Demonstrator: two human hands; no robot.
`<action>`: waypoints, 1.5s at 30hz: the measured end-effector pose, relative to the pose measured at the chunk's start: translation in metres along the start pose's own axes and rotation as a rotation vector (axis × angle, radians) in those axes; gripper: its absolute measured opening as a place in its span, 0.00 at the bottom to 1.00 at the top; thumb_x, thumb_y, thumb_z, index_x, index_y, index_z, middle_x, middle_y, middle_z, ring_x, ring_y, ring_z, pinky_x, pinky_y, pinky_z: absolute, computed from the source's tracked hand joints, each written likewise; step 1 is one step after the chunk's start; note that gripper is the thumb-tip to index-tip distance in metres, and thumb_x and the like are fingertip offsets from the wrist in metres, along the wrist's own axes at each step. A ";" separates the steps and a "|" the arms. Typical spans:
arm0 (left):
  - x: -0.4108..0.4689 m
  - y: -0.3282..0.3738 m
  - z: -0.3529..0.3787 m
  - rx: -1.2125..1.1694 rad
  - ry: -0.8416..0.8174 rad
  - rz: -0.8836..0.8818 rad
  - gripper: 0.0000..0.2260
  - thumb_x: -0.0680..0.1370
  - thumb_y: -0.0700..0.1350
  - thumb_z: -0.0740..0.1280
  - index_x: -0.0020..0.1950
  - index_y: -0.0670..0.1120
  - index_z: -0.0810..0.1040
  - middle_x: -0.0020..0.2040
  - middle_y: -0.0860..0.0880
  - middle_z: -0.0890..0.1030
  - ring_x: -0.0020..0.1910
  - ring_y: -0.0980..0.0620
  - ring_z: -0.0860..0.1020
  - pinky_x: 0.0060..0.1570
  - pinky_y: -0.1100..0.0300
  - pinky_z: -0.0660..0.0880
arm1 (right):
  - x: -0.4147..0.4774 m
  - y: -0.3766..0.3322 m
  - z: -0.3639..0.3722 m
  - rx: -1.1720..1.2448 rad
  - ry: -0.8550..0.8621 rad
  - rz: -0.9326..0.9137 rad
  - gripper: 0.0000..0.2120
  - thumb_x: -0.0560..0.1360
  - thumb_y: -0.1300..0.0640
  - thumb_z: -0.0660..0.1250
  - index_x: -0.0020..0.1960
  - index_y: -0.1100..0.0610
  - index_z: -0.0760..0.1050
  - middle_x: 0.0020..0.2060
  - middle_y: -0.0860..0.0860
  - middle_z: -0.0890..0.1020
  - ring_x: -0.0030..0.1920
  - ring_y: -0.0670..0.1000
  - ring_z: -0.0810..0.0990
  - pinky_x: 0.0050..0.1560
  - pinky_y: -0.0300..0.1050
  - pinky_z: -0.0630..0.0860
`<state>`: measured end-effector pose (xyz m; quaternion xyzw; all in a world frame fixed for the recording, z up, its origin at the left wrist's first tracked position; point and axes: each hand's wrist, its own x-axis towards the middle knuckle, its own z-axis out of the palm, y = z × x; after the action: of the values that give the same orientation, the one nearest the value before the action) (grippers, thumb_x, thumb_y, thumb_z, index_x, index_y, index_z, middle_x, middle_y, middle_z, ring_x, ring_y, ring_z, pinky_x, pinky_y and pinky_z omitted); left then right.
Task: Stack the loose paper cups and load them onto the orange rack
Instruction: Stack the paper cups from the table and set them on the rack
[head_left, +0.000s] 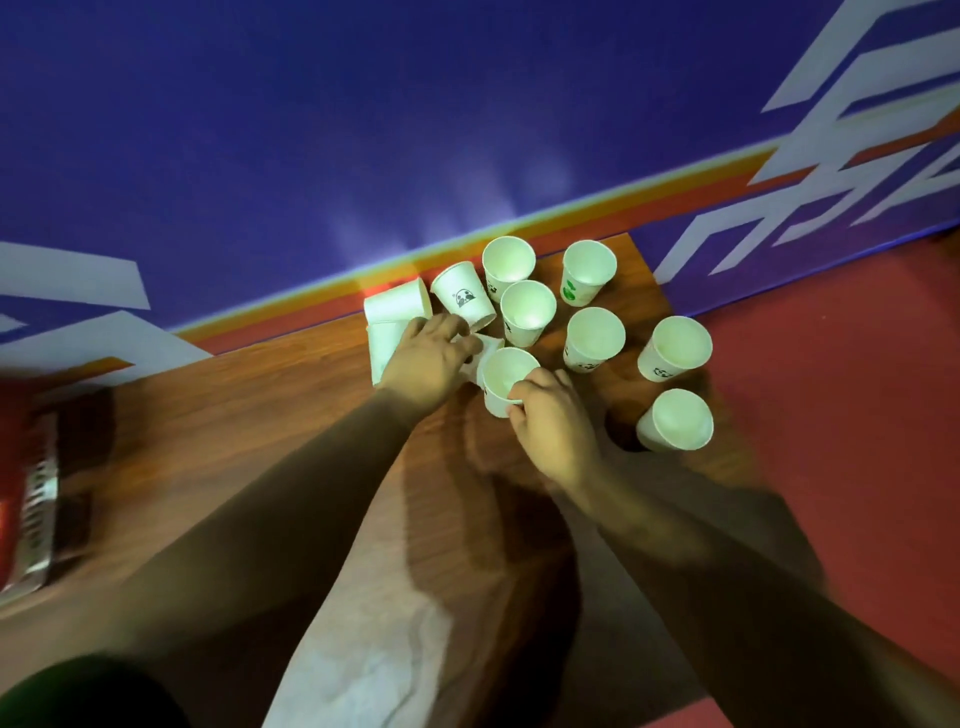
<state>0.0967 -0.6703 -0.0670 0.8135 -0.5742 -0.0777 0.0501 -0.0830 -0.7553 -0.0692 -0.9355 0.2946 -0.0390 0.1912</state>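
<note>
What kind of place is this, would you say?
Probably an indoor event or promo space, not a home: a blue wall with big white lettering, a red floor, and a wooden table holding loose paper cups.

head | right hand (553, 421) pinches cup (501, 379) rim; left hand (423, 361) over tipped cups (397, 306) (grip blurred)

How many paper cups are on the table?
10. Six upright cups stand behind and right of the hands; the right hand grips a near cup; a tilted cup and two lying cups are by the left hand, which may hide another.
</note>
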 end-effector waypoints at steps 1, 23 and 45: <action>-0.007 0.000 0.001 -0.024 -0.012 0.001 0.19 0.74 0.46 0.70 0.65 0.47 0.77 0.65 0.43 0.74 0.65 0.41 0.71 0.61 0.49 0.64 | -0.003 -0.002 -0.002 0.014 0.004 -0.009 0.08 0.76 0.57 0.65 0.51 0.58 0.81 0.50 0.53 0.79 0.49 0.55 0.74 0.51 0.49 0.75; -0.170 -0.025 0.031 -0.605 -0.077 -0.453 0.35 0.70 0.50 0.75 0.72 0.49 0.64 0.64 0.50 0.71 0.66 0.47 0.70 0.63 0.51 0.69 | -0.066 -0.064 0.017 0.219 0.100 0.199 0.11 0.75 0.54 0.70 0.54 0.58 0.84 0.74 0.57 0.63 0.69 0.58 0.70 0.66 0.47 0.71; -0.488 -0.217 -0.088 -0.991 0.881 -1.023 0.36 0.69 0.43 0.79 0.74 0.50 0.66 0.70 0.50 0.72 0.67 0.53 0.72 0.62 0.56 0.73 | -0.082 -0.441 0.054 0.430 -0.162 -0.161 0.23 0.73 0.50 0.72 0.64 0.51 0.70 0.63 0.46 0.70 0.58 0.48 0.75 0.56 0.46 0.79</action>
<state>0.1531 -0.1385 0.0157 0.8135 0.0384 -0.0092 0.5802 0.0962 -0.3587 0.0524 -0.8937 0.1879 -0.0407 0.4055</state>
